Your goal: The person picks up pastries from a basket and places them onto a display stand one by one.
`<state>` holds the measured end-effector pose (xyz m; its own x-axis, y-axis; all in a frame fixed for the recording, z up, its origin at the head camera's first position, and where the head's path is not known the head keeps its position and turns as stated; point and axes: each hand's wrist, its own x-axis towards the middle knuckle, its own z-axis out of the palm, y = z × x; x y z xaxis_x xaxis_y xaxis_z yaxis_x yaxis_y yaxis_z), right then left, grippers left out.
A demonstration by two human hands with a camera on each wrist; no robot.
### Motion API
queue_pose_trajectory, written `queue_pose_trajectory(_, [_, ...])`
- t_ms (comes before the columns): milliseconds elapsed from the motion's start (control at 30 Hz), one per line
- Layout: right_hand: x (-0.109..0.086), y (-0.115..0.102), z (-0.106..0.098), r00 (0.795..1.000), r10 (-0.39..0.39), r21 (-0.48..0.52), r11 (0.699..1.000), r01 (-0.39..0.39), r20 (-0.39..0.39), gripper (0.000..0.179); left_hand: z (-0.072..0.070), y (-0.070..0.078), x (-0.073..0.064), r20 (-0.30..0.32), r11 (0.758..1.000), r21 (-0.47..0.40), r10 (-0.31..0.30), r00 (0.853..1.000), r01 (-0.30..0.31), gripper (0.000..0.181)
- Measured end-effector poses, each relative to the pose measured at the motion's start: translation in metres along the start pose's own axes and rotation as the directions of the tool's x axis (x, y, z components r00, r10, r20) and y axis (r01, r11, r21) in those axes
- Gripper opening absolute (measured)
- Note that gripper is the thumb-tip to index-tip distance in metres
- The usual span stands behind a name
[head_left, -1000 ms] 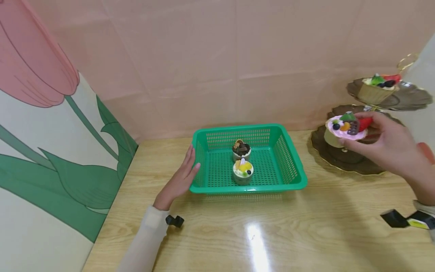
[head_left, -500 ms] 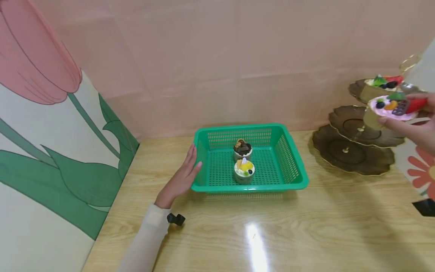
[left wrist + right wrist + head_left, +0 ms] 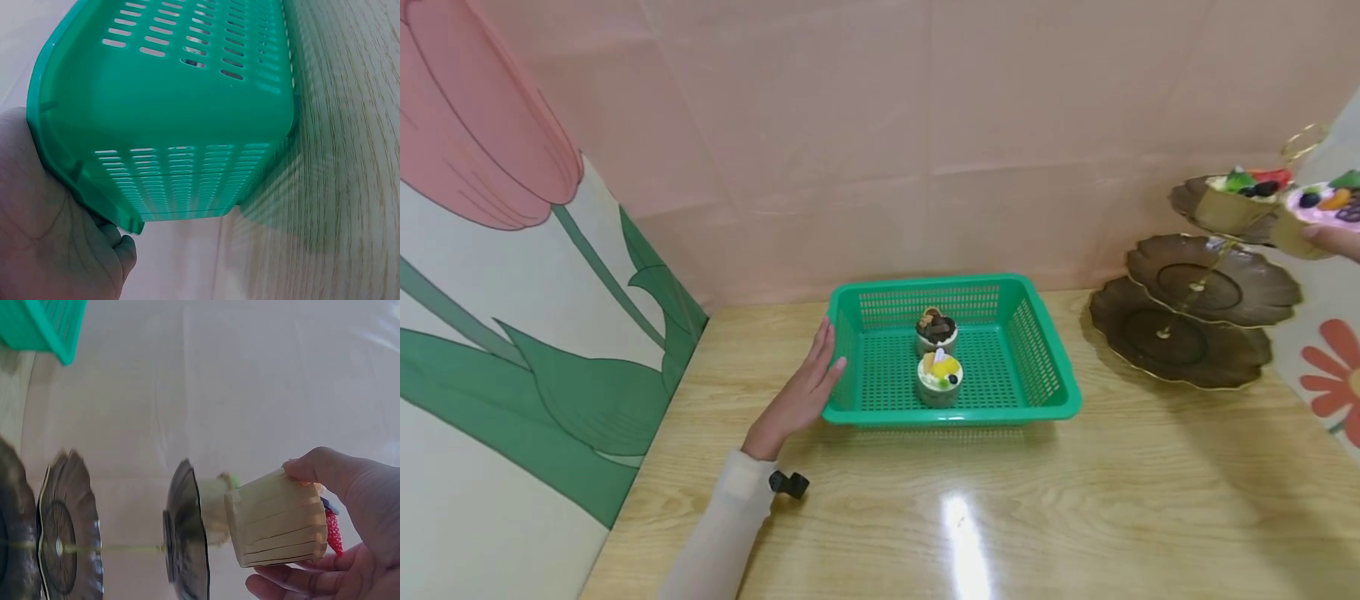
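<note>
At the right edge of the head view my right hand (image 3: 1339, 240) holds a pink-topped cupcake (image 3: 1321, 208) beside the top tier of a brown tiered stand (image 3: 1213, 279). Thumb and fingers grip its pale paper cup (image 3: 278, 522) in the right wrist view. Another fruit-topped cupcake (image 3: 1236, 204) stands on that top tier. My left hand (image 3: 797, 396) lies with straight fingers against the left rim of a green basket (image 3: 951, 417). Inside the basket stand a chocolate cupcake (image 3: 936, 331) and a yellow-fruit cupcake (image 3: 940, 379).
Basket and stand are on a light wooden table (image 3: 880, 508). A pink cloth (image 3: 820, 150) hangs behind them. To the left is a panel with a painted tulip (image 3: 482, 117); a wall with a painted flower (image 3: 1337, 383) is on the right.
My right hand has carried the pink-topped cupcake from in front of the middle tier up and right, beside the top tier. The left hand has stayed at the basket.
</note>
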<state>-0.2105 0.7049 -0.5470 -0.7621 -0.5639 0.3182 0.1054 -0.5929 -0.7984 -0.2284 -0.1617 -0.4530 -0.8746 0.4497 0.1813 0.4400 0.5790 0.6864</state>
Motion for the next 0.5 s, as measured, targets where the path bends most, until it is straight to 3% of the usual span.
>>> queue_pose_trajectory(67, [-0.001, -0.001, 0.004, 0.998, 0.002, -0.007, 1.0, -0.002, -0.065, 0.082, 0.0, 0.0, 0.0, 0.001, 1.0, -0.003, 0.001, 1.0, -0.001, 0.07])
queue_pose_trajectory(133, [-0.003, 0.001, 0.008, 0.99, -0.034, -0.118, 0.993, 0.018, -0.135, 0.081, 0.0, 0.001, 0.0, 0.0, 1.0, -0.003, 0.005, 1.0, -0.005, 0.07])
queue_pose_trajectory(300, [-0.004, 0.006, 0.013, 0.971, -0.101, -0.188, 0.98, 0.06, -0.216, 0.079, 0.001, 0.002, 0.0, 0.004, 1.0, 0.0, 0.0, 1.0, 0.0, 0.069])
queue_pose_trajectory(400, [-0.003, 0.009, 0.012, 0.964, -0.145, -0.289, 0.954, 0.076, -0.224, 0.076, 0.001, 0.001, 0.0, -0.001, 1.0, 0.007, -0.002, 1.0, 0.002, 0.069])
queue_pose_trajectory(500, [-0.002, 0.011, 0.01, 0.968, -0.162, -0.319, 0.943, 0.094, -0.194, 0.074, 0.001, 0.001, 0.0, -0.004, 1.0, 0.007, -0.006, 1.0, 0.006, 0.07])
